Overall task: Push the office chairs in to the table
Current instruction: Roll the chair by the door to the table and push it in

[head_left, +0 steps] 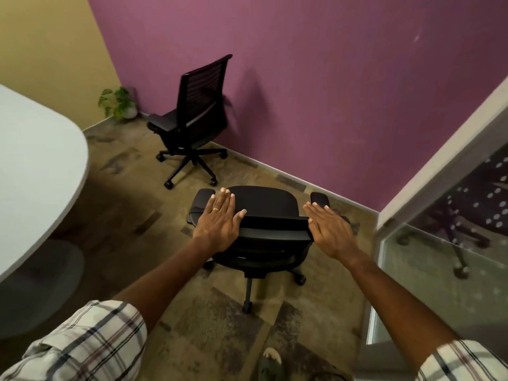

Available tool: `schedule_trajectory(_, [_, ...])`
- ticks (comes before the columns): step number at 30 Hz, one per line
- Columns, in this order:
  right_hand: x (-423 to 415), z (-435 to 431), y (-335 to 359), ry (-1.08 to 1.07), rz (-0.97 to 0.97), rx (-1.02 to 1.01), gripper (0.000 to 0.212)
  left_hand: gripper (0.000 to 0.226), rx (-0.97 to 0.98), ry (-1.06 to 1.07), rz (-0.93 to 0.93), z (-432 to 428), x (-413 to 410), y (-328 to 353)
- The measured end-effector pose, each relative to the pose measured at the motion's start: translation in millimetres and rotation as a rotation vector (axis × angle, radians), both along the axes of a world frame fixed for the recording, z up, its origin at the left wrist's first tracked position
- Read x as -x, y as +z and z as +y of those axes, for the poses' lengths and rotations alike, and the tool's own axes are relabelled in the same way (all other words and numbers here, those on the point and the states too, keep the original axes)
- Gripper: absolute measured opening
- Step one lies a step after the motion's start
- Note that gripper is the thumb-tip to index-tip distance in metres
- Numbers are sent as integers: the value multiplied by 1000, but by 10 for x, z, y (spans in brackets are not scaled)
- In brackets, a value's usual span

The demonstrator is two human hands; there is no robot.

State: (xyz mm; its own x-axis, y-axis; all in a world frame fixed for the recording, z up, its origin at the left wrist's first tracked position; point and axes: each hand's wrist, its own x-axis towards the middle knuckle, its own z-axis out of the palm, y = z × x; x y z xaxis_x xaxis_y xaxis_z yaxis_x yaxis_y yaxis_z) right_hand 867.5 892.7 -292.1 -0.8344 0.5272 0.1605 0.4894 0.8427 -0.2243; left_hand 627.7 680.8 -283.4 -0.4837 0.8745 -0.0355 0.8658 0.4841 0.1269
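A black office chair (264, 204) stands just in front of me, seen from above and behind, its seat facing away toward the purple wall. My left hand (220, 224) lies flat with fingers spread at the left end of the backrest top. At the right end hovers my right hand (328, 229), flat and open, beside the edge; contact is unclear. A second black mesh-back chair (198, 105) stands farther off by the purple wall, facing left. The white table (41, 166) curves along the left side, apart from both chairs.
The table's grey pedestal base (38, 287) sits low at the left. A potted plant (121, 103) stands in the far corner. A glass partition (445, 243) with a white frame closes off the right side. Patterned carpet lies between the chairs and the table.
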Motion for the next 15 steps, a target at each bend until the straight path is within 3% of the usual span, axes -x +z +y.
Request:
schedule_trajectory(7, [171, -100, -48, 191, 9, 27, 62, 73, -28, 119, -40, -564, -206, -44])
schedule_trajectory(15, [383, 126, -35, 393, 26, 36, 59, 95, -42, 182, -107, -706, -424, 17])
